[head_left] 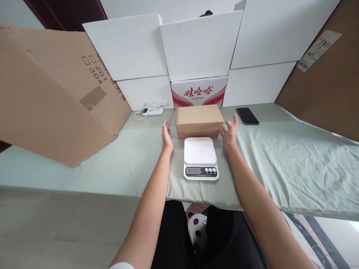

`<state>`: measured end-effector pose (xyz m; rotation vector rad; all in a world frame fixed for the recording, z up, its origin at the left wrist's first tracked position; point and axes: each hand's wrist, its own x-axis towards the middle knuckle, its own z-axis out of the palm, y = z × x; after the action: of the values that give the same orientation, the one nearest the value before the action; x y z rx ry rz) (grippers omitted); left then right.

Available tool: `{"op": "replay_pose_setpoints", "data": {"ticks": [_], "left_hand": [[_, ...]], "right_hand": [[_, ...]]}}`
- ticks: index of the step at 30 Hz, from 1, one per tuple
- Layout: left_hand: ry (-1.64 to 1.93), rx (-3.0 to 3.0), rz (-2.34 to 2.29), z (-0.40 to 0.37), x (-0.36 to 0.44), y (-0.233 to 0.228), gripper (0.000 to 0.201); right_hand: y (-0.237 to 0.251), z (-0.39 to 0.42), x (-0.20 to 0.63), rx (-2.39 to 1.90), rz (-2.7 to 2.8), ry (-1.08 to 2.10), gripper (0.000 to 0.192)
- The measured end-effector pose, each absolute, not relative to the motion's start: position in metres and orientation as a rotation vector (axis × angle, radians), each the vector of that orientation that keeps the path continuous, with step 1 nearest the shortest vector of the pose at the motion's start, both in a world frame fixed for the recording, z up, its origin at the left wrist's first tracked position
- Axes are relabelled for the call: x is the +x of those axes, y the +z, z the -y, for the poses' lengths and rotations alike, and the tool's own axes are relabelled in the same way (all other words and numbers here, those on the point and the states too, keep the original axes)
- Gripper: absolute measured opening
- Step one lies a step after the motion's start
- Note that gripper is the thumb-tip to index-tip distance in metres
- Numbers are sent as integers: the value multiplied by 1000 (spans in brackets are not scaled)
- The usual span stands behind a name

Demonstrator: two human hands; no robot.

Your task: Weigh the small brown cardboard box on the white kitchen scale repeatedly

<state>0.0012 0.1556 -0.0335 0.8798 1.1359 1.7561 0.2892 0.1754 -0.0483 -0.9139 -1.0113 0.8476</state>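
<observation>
A closed brown cardboard box (pixel 199 123) lies on the green cloth, just behind a white digital kitchen scale (pixel 200 151). The scale's platform is bare and its small display looks blank. My left hand (pixel 167 136) is held upright beside the box's left end, fingers stretched, with a gap between them. At the box's right end is my right hand (pixel 230 132), its fingers spread and close to the corner; whether it touches the cardboard I cannot tell. Neither hand holds anything.
A black phone (pixel 247 116) lies at the back right. A white power strip (pixel 153 111) with a cable is at the back left. White boxes (pixel 200 48) line the rear, one with red print. Large cardboard sheets (pixel 56 93) stand at both sides. The cloth-covered table's front edge is near my legs.
</observation>
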Motion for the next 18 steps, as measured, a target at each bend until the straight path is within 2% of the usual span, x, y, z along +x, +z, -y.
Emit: {"op": "replay_pose_setpoints", "data": {"ticks": [4,8,10,15,18], "left_hand": [[1762,819,-1173,-152,-12,-23,75],[1687,851,-1144,-152,-7,-22,70],[1633,876,-1121,-154,-2,-24,69],[1521,1018,-1018,-156,8,-30,73],[1494,1087,-985,-156,10,-34,78]], "right_hand": [[-48,-176,320,-1002,723,956,95],[-46,-172,322,-1002,696,971,88],[-44,-171,315,-1020,723,1002,88],[-45,-170,295,-1009,949,1067,102],[-48,-171,285,-993,1039,1062,100]]}}
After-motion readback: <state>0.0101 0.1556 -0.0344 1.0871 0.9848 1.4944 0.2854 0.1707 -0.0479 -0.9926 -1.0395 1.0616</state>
